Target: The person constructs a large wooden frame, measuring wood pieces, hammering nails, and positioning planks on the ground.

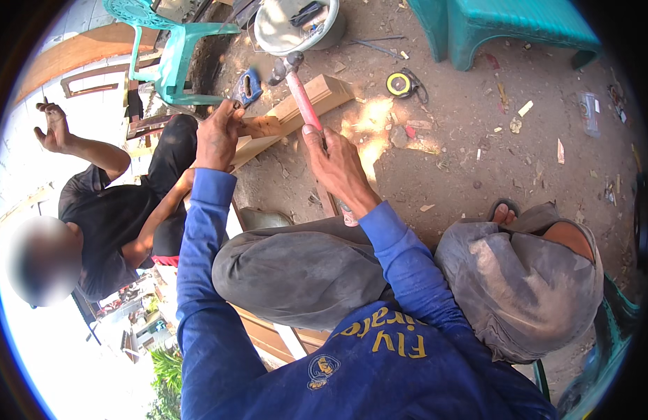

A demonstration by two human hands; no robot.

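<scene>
Red-handled, the hammer (302, 98) is slanting above the pale timber (329, 93), the fingers of the right hand (341, 166) clamping its grip. By the timber's left end, the left hand (217, 138) is curling its fingers, though I cannot tell whether they are pinching anything. A strike seems to be getting lined up, calling for steady aim and clear left fingers.

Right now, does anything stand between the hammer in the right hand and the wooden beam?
Nothing visible does: the hammer, gripped in the right hand, crosses in front of the wooden beam; the left hand is left of the hammer. Depth is unclear.
</scene>
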